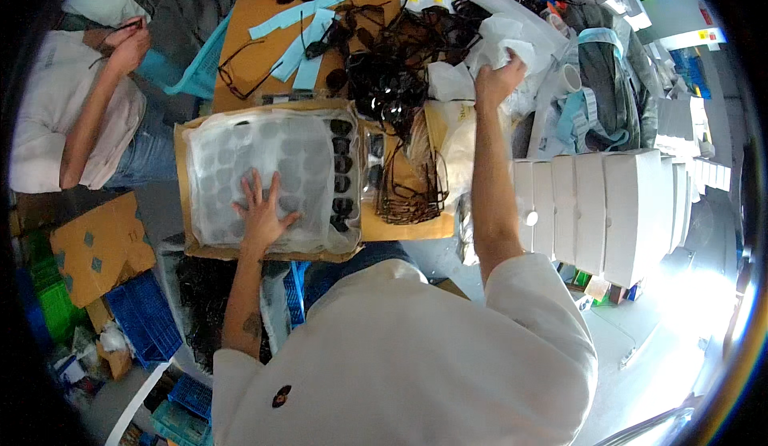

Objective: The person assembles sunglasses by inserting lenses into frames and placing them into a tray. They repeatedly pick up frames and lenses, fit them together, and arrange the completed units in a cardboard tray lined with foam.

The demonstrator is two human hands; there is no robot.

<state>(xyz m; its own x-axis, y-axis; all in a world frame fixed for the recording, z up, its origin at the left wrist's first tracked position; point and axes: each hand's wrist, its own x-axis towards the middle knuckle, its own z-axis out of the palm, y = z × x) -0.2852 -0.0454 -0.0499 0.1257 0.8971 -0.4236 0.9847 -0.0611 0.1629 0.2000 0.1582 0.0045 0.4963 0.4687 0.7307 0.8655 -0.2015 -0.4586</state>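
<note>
The brown surface (248,14) carries the work, crowded at its far end with a heap of dark sunglasses (384,78) and loose light-blue paper strips (308,22). To the right stands a row of white boxes (616,206), upright and touching one another.

Nearest the person lies a shallow cardboard tray (186,190) filled with rows of sunglasses under a sheet of translucent white foam wrap (264,150). The sheet covers most of the tray; one column of dark lenses (342,174) shows uncovered along its right edge.

The left hand (262,210) lies flat on the foam wrap, fingers spread, pressing down near the tray's front edge. The right hand (498,78) is extended well away to the far right, closed on a bunch of white wrapping material (512,34) in a crumpled pile (whether foam or plastic bag cannot be told).

Judgement on handling: the foam sheet appears very light, limp and prone to shifting, so a flat palm holds it better than a pinch; an edge or corner is the sensible place to lift it. The glasses beneath are likely scratch-prone and brittle at the hinges, so pressure should stay light. The tray looks stiff enough to be taken by its side walls.

A second person (72,110) sits at upper left, holding a pair of glasses.
</note>
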